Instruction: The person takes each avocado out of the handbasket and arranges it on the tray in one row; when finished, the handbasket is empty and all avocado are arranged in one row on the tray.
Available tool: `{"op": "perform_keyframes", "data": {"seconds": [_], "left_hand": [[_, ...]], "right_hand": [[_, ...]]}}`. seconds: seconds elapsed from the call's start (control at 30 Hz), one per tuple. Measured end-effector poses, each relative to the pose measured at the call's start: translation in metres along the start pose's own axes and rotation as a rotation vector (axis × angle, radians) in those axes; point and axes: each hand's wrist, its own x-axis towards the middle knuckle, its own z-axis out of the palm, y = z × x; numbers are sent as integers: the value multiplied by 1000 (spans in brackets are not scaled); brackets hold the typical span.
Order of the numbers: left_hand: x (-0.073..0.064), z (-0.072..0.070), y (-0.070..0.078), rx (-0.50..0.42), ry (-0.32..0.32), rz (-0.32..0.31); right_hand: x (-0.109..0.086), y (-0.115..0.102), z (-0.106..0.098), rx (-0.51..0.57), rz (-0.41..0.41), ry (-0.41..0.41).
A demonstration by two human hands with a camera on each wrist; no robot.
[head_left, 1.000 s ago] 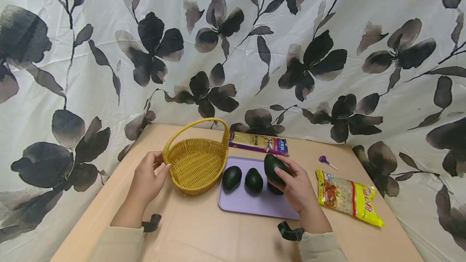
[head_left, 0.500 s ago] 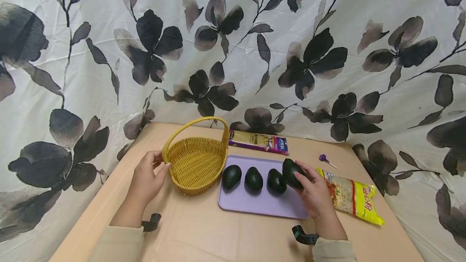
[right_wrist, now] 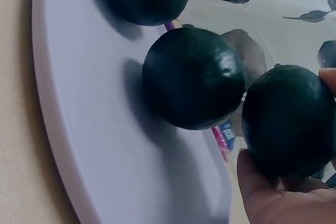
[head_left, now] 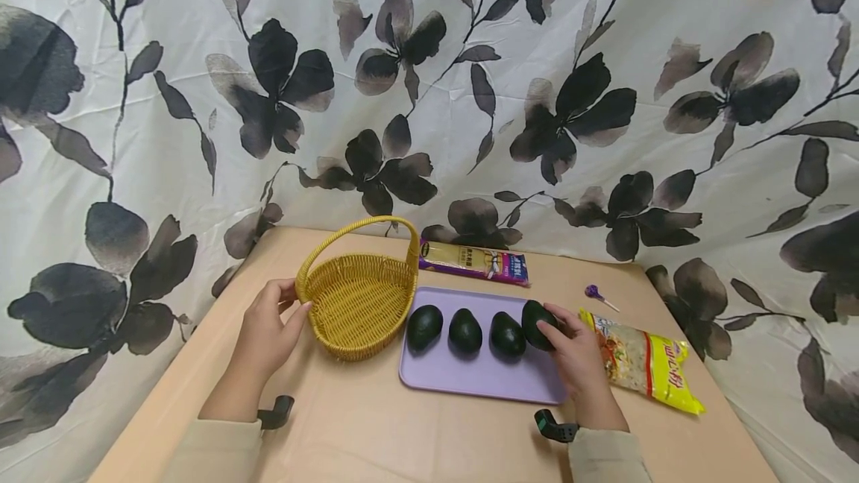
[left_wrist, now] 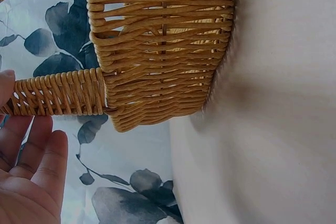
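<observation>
A yellow wicker basket (head_left: 357, 304) with a tall arched handle stands on the table, nothing in it. My left hand (head_left: 270, 334) holds the base of its handle at the left side; in the left wrist view the thumb and fingers (left_wrist: 51, 163) are on either side of the woven handle (left_wrist: 58, 94). My right hand (head_left: 579, 352) grips a dark green avocado (head_left: 538, 325) over the right end of a lilac tray (head_left: 463, 381). Three more avocados lie in a row on that tray, the nearest avocado (head_left: 507, 335) just left of the held one.
Behind the tray lies a purple and gold pasta packet (head_left: 473, 262). A purple-wrapped lollipop (head_left: 599, 295) and a yellow food bag (head_left: 646, 364) are to the right. A floral cloth (head_left: 429, 95) hangs behind the table.
My right hand has moved right with the avocado, from over the rightmost resting avocado to beside it, and then barely shifted. The left hand stays at the basket.
</observation>
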Motion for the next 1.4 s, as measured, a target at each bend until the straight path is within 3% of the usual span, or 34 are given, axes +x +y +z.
{"op": "perform_keyframes", "data": {"seconds": [0.23,0.67,0.83,1.4], "left_hand": [[1,-1,1,1,2,3],[3,1,1,-11,4,12],[3,1,1,-15,5,3],[1,-1,1,-4,-4,-18]], "right_hand": [[8,5,-1,-135,21,62],[2,19,8,-318,25,36],[2,22,11,-356,1,8],[-3,21,13,-408,37,-23]]}}
